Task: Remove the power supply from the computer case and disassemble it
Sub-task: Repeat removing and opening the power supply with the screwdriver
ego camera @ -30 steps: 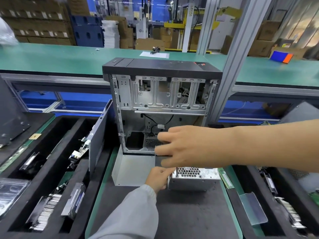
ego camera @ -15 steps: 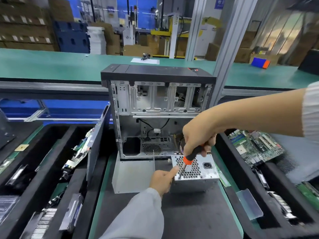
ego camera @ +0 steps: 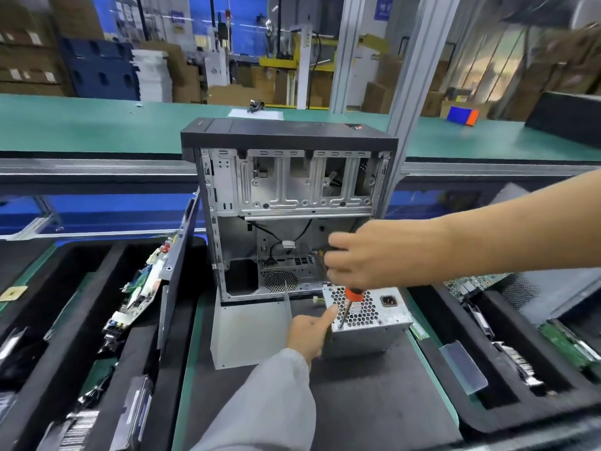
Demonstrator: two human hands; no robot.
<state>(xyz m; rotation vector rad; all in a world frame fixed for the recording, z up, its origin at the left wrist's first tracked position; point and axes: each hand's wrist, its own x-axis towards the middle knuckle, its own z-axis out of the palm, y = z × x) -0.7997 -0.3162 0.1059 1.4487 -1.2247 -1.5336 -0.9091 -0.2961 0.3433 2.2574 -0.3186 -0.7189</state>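
Observation:
The grey metal power supply (ego camera: pixel 374 333) stands on the dark mat in front of the open computer case (ego camera: pixel 289 203), its honeycomb grille and power socket facing up. My left hand (ego camera: pixel 309 332) holds its left side, with the thumb lying along the top edge. My right hand (ego camera: pixel 361 255) grips a screwdriver (ego camera: pixel 349 304) with an orange and black handle. The shaft points down and its tip sits on the near left corner of the grille face.
A loose grey side panel (ego camera: pixel 250 333) leans against the case at the left. Black foam trays (ego camera: pixel 81 336) with circuit boards and parts flank the mat on both sides. A clear plastic piece (ego camera: pixel 463 366) lies at the right. A green conveyor (ego camera: pixel 97 125) runs behind.
My right hand came back from the right holding the screwdriver and brought its tip down onto the power supply's corner. My left hand has stayed on the unit's left side.

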